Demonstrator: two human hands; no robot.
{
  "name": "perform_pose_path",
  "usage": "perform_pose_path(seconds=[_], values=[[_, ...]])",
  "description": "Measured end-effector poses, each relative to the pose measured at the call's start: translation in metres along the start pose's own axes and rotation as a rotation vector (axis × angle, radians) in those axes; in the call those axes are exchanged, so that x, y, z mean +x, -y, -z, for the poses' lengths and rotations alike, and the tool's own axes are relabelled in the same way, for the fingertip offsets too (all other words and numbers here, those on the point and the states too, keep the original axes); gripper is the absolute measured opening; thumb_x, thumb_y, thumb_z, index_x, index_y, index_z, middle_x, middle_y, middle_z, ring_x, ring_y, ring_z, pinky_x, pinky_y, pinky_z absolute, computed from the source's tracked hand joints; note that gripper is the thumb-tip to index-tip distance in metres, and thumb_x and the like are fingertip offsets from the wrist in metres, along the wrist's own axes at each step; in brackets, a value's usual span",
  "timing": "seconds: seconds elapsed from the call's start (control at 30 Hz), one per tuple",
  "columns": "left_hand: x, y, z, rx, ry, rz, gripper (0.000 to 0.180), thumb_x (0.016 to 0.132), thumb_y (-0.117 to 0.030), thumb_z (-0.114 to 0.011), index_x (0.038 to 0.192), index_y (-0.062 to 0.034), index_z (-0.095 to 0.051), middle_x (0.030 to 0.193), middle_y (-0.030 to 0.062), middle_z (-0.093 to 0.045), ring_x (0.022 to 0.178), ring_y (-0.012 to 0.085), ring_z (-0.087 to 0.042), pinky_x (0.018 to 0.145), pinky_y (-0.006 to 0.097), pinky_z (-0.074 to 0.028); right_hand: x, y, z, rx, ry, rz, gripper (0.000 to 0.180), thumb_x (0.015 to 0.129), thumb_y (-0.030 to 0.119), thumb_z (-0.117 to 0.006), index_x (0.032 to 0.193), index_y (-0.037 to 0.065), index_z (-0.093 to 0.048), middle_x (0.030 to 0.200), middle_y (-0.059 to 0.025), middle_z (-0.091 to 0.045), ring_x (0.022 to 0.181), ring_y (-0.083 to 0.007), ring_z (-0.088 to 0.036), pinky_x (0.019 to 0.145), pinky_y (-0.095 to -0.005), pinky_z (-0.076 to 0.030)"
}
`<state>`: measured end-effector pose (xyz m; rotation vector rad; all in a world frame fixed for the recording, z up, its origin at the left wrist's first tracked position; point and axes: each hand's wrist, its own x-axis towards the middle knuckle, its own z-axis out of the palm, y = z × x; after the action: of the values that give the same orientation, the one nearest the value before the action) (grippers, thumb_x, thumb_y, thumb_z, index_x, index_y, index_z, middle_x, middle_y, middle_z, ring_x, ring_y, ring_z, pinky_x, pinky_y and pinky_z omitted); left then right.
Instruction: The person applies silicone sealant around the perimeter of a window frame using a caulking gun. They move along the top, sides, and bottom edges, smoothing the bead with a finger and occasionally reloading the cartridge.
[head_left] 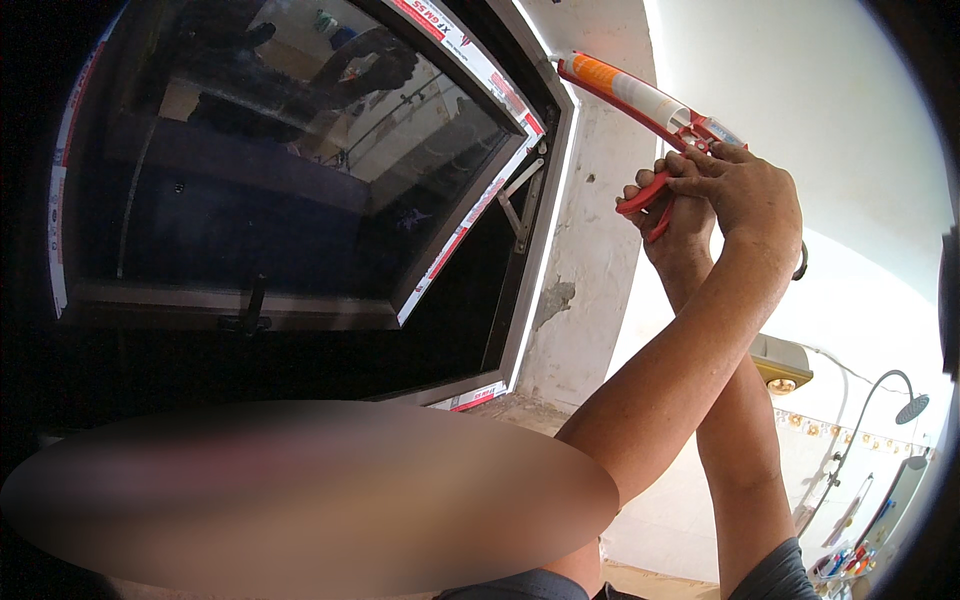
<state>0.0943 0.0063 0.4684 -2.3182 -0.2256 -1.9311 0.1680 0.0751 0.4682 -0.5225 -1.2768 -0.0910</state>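
A red caulking gun (648,122) with an orange and white sealant tube (628,88) in it is raised at the upper right. Its nozzle tip points left, at the seam between the dark window frame (548,235) and the wall reveal; whether it touches cannot be told. My forearms cross. My right hand (683,232) is closed around the red handle and trigger. Over it, my left hand (752,190) holds the gun's rear end, its fingers bent against the red body. Part of the gun's back is hidden behind that hand.
A tilted window sash (290,190) with printed protective tape hangs at the left, joined by a metal hinge arm (520,195). The plaster reveal (590,220) is chipped. A shower head (912,408) and a wall-mounted lamp unit (782,362) are at the right. A blurred patch covers the lower left.
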Motion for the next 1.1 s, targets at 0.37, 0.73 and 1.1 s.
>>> perform_pose_path(seconds=[0.37,0.73,1.1], values=[[-0.001,0.001,0.001,0.010,0.004,0.011,0.060,0.090,-0.028,-0.074,0.135,0.0101,-0.062,0.146,0.0401,-0.047,0.132,0.0661,-0.044,0.095,0.083,-0.041,0.000,-0.004,0.000,0.020,-0.014,-0.006,0.018,0.103,0.024,-0.051,0.093,0.010,-0.057,0.071,-0.0070,-0.065,0.059,-0.0246,-0.067,0.059,-0.0428,-0.063],[-0.006,-0.002,0.005,-0.012,-0.045,-0.001,0.060,0.091,-0.028,-0.073,0.135,0.0110,-0.061,0.144,0.0412,-0.048,0.131,0.0661,-0.045,0.095,0.082,-0.041,-0.005,0.003,-0.003,0.021,0.012,0.016,0.019,0.103,0.024,-0.051,0.093,0.010,-0.058,0.070,-0.0072,-0.065,0.059,-0.0243,-0.067,0.060,-0.0417,-0.062],[-0.010,-0.001,0.012,0.012,-0.036,0.004,0.055,0.093,-0.023,-0.071,0.135,0.0102,-0.061,0.145,0.0391,-0.048,0.132,0.0638,-0.046,0.096,0.081,-0.042,-0.009,0.005,-0.012,0.034,0.002,-0.004,0.018,0.102,0.025,-0.053,0.094,0.010,-0.059,0.070,-0.0071,-0.066,0.058,-0.0228,-0.067,0.057,-0.0383,-0.062]])
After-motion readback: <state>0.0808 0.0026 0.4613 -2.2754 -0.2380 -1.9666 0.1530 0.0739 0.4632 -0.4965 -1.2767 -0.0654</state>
